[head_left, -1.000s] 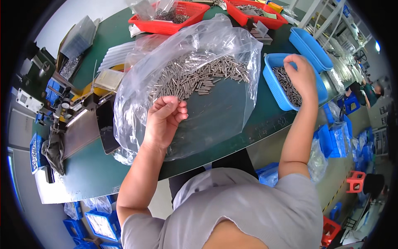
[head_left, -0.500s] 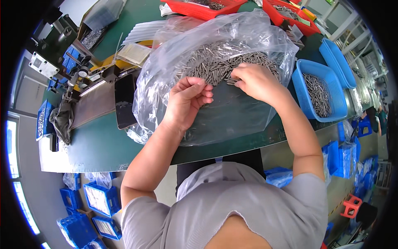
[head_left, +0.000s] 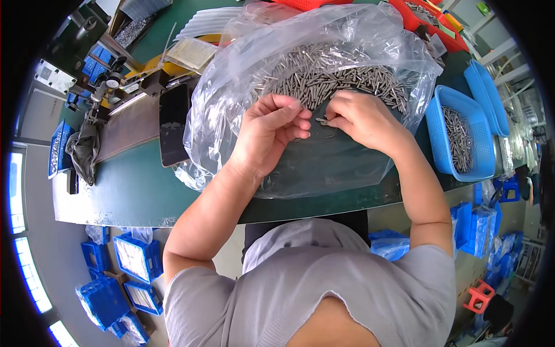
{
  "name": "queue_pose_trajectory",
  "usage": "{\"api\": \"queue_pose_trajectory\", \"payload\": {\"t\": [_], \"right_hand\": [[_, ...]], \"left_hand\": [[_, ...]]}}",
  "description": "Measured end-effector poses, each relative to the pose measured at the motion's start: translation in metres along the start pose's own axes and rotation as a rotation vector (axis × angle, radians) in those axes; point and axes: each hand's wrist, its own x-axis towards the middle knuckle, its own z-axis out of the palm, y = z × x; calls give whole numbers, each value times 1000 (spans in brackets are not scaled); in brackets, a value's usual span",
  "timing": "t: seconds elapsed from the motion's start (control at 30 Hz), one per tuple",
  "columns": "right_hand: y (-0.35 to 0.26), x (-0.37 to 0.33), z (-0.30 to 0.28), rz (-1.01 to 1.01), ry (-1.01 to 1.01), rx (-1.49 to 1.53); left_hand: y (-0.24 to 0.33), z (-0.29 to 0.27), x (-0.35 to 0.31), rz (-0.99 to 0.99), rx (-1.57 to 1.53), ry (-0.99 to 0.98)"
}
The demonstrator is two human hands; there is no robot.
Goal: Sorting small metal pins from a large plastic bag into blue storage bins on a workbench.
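Note:
A heap of short grey metal pins [head_left: 303, 81] lies on a large clear plastic bag [head_left: 214, 118] spread over the green table. At the near edge of the heap, my right hand [head_left: 365, 122] pinches one or more metal pins [head_left: 322, 121] between thumb and fingers, their ends pointing left. My left hand [head_left: 267, 130] is just across from it, fingers curled and thumb pressed to the forefinger; whatever it may hold is hidden. A small gap separates the two hands.
A blue basket [head_left: 430, 118] of similar pins stands to the right, beside another blue basket [head_left: 485, 95]. Red trays [head_left: 404, 11] sit at the back. On the left are a dark phone-like slab [head_left: 174, 127] and a fixture with a dial gauge [head_left: 113, 81].
My right hand has drawn back from the heap toward my left hand, with pins now showing at its fingertips. My left hand stays pinched. The whole view has shifted slightly.

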Motion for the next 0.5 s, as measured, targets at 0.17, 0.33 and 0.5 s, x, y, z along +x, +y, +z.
{"api": "queue_pose_trajectory", "payload": {"t": [0.17,0.33,0.5], "right_hand": [[-3,0,-9,46,64,221],[-15,0,-9,258,126,760],[-17,-1,-8,247,111,794]], "left_hand": [[-2,4,-1,-48,11,-18],[-4,6,-4,-130,22,-47],[-6,6,-4,-150,21,-53]]}}
